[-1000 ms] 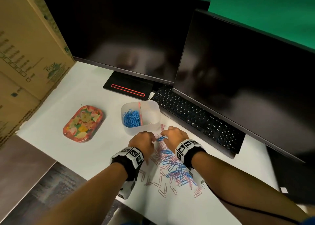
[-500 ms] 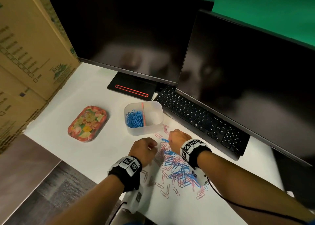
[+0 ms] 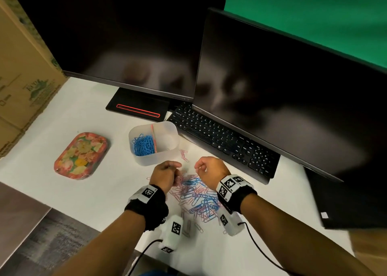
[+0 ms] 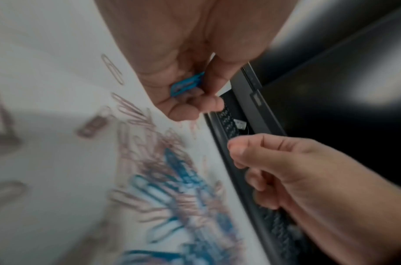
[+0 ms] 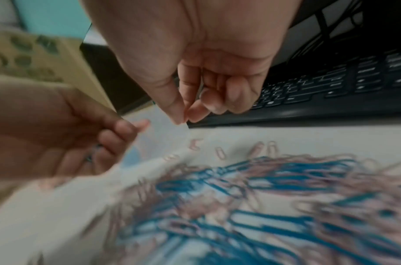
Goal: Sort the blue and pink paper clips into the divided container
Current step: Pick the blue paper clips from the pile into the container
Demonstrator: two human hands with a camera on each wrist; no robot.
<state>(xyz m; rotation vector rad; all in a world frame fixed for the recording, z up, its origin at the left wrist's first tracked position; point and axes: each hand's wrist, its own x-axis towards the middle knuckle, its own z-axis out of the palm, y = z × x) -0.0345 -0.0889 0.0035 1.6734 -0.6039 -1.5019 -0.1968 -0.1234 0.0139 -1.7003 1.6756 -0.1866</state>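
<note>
A translucent divided container point(image 3: 167, 129) stands on the white table, with a pink divider point(image 3: 154, 134) and several blue clips point(image 3: 143, 146) in its left compartment. A mixed pile of blue and pink paper clips point(image 3: 196, 196) lies just in front of it. My left hand point(image 3: 166, 172) hovers over the pile's left edge and its curled fingers point(image 4: 208, 105) grip a few blue clips point(image 4: 186, 84). My right hand point(image 3: 206, 168) hangs over the pile's far right, thumb and forefinger point(image 5: 195, 112) pressed together, other fingers curled. No clip shows between them.
A black keyboard point(image 3: 219, 141) lies right of the container, under two dark monitors point(image 3: 129, 45) point(image 3: 293, 87). A floral tin point(image 3: 80, 155) sits to the left, a cardboard box point(image 3: 21, 66) beyond it. A few pink clips point(image 3: 184, 155) lie beside the container. The table's front edge is near my wrists.
The blue clip that my right hand pinched is gone from it, and my left hand holds blue clips. Both hands have drawn apart above the pile.
</note>
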